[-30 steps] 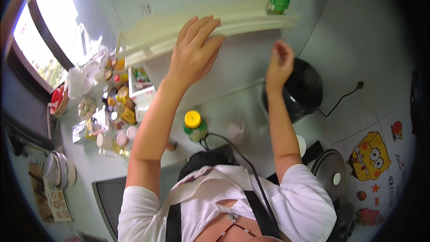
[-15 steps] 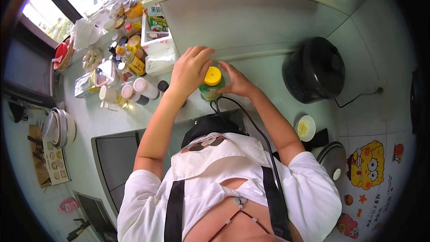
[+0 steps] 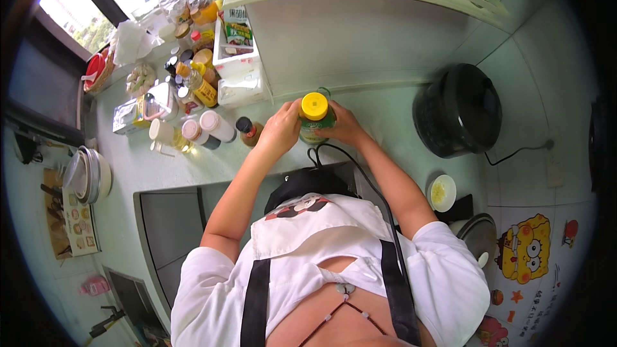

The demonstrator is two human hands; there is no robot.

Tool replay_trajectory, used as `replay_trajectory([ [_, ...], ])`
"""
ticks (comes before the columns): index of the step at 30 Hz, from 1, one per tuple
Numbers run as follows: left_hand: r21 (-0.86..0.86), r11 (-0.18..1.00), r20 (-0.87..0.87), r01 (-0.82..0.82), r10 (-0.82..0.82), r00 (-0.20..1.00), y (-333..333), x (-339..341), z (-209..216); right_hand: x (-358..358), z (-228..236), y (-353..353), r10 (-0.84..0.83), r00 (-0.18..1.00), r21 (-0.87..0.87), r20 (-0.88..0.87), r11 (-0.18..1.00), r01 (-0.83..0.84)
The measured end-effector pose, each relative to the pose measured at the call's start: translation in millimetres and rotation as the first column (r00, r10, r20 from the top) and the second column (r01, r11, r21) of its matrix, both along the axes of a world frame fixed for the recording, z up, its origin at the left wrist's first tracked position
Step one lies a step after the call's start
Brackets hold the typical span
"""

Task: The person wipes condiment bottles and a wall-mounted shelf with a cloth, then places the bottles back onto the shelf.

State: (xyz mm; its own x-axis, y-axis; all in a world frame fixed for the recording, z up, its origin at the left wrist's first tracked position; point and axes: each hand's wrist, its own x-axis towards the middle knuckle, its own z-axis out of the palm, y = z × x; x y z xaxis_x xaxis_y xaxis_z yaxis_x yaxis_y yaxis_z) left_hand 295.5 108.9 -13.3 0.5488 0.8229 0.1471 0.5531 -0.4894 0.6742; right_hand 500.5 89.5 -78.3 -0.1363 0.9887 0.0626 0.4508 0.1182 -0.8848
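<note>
A green jar with a yellow lid (image 3: 315, 106) stands upright between my two hands at the middle of the counter. My left hand (image 3: 281, 130) is pressed against its left side, with the fingers curled behind it. Round the right side wraps my right hand (image 3: 347, 125), thumb toward the front. The lid is closed, and much of the body is covered by my hands. Just left of my left hand is a small brown bottle with a black cap (image 3: 248, 130).
Several sauce bottles (image 3: 196, 83) and white-capped jars (image 3: 217, 125) crowd the counter at left. A black cooker-like pot (image 3: 457, 109) stands at right, with a white bowl (image 3: 441, 193) of yellowish bits nearer. The sink (image 3: 168, 218) lies before me; a cable (image 3: 360, 167) crosses my front.
My left hand has come down from above the jar to its left side. The right hand has closed in on it. The brown bottle behind my left wrist now shows fully.
</note>
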Motion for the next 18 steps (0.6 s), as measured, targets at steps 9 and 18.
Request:
replay_trajectory([
  [9, 0.441, 0.896, 0.430, 0.050, -0.260, 0.865, -1, 31, 112, 29, 139, -37, -0.129, 0.958, 0.278, -0.258, 0.939, 0.202],
  [18, 0.793, 0.609, 0.397, -0.009, -0.506, 0.766, 9, 94, 228, 55, 254, -63, -0.150, 0.825, 0.600, -0.545, 0.618, 0.508],
])
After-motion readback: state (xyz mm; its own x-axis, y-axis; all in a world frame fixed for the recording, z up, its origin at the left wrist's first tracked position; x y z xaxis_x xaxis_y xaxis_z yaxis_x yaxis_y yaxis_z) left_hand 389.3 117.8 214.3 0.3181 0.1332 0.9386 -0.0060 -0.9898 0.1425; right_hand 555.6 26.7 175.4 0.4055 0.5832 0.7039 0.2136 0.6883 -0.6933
